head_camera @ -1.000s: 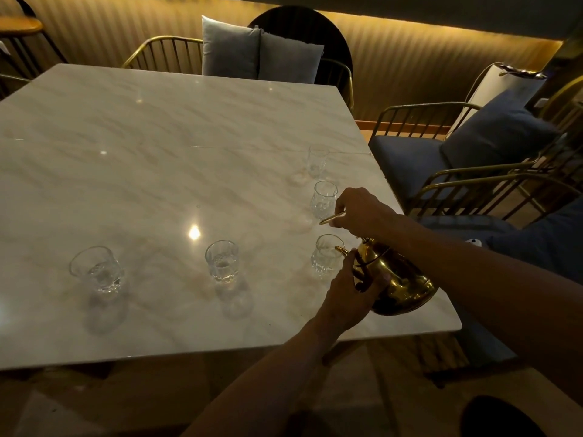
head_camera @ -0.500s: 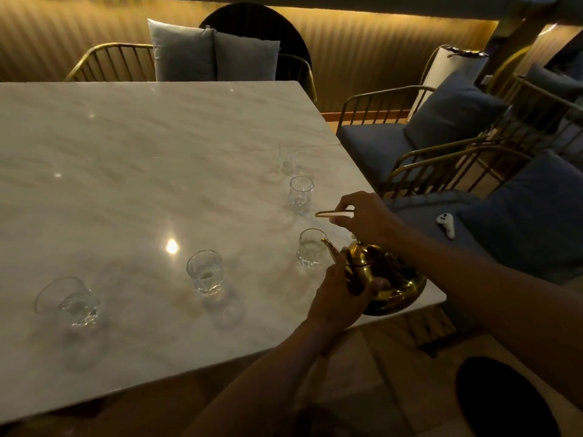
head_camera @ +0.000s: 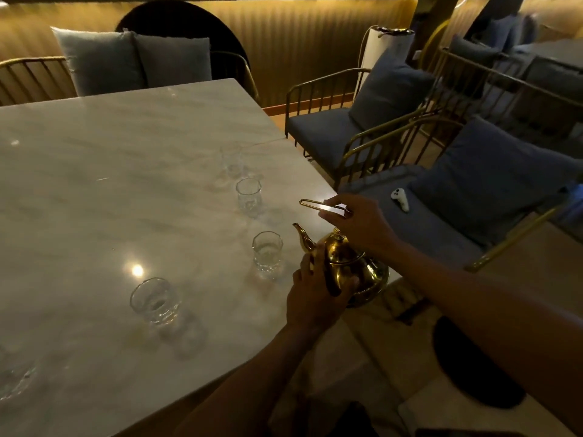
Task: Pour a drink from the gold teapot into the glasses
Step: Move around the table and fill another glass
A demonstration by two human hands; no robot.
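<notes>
The gold teapot (head_camera: 347, 263) is at the right edge of the marble table (head_camera: 126, 152), its spout pointing left and up. My left hand (head_camera: 315, 298) clasps the pot's side below the spout. My right hand (head_camera: 359, 222) holds the thin gold wire handle (head_camera: 310, 205) above the lid. A clear glass (head_camera: 267, 254) stands just left of the spout, holding a little liquid. Two more glasses (head_camera: 249, 196) (head_camera: 232, 160) stand behind it in a row. Another glass (head_camera: 154, 302) is further left, and one (head_camera: 12, 376) is blurred at the frame's left edge.
Gold-framed chairs with blue cushions (head_camera: 391, 89) stand right of the table. A white controller (head_camera: 400, 199) lies on the nearest seat. Grey pillows (head_camera: 132, 58) sit on a chair at the table's far side. A dark round object (head_camera: 473, 364) lies on the floor at right.
The view has swung, shifting the scene. The teapot has come more upright and its spout tip now sits higher, above the nearest glass's rim. Both hands keep their hold.
</notes>
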